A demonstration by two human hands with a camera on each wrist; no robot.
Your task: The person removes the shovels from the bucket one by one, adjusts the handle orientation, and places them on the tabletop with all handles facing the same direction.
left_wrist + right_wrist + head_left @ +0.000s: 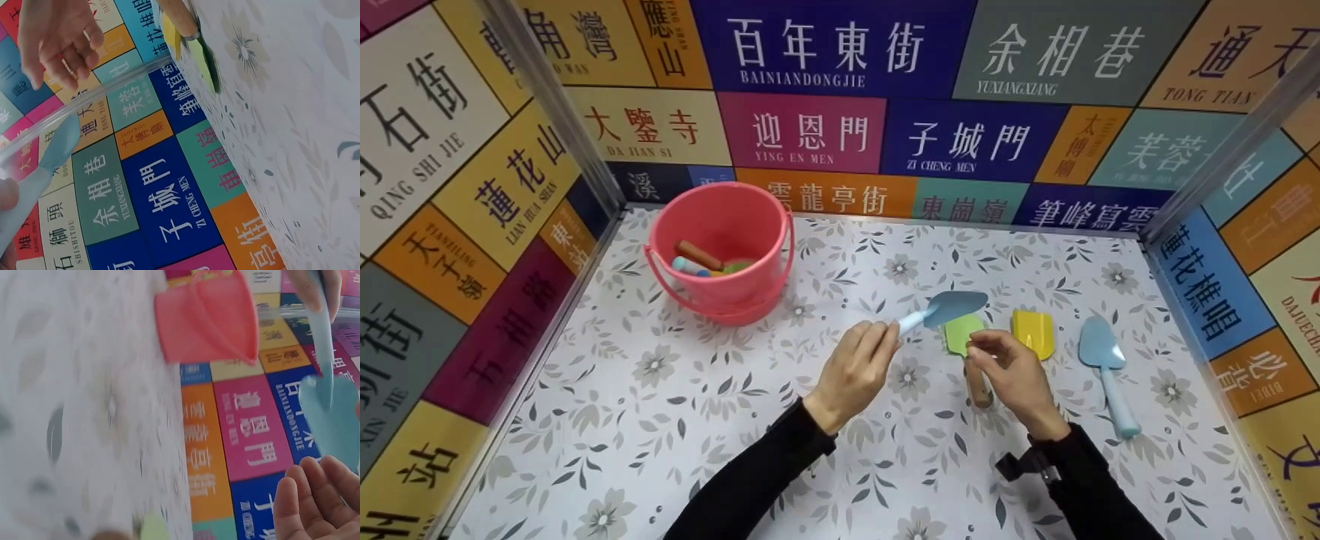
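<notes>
My left hand (855, 371) grips the light handle of a blue toy trowel (958, 306), whose blade points right, held above the table. In the right wrist view, the blade of this trowel (333, 422) is close to the fingers of my right hand (315, 512); I cannot tell if they touch. My right hand (1020, 379) has loosely bent fingers with nothing in them. Beneath it lies a green shovel (960, 330) with a wooden handle, partly hidden. Beside that is a yellow shovel head (1033, 335); its handle is hidden by the hand.
A pink bucket (765, 225) stands at the back left, with several toy tools inside. A second blue trowel (1102, 346) lies at the right. Walls with coloured street-name panels (817, 135) enclose the flower-patterned table (690, 450).
</notes>
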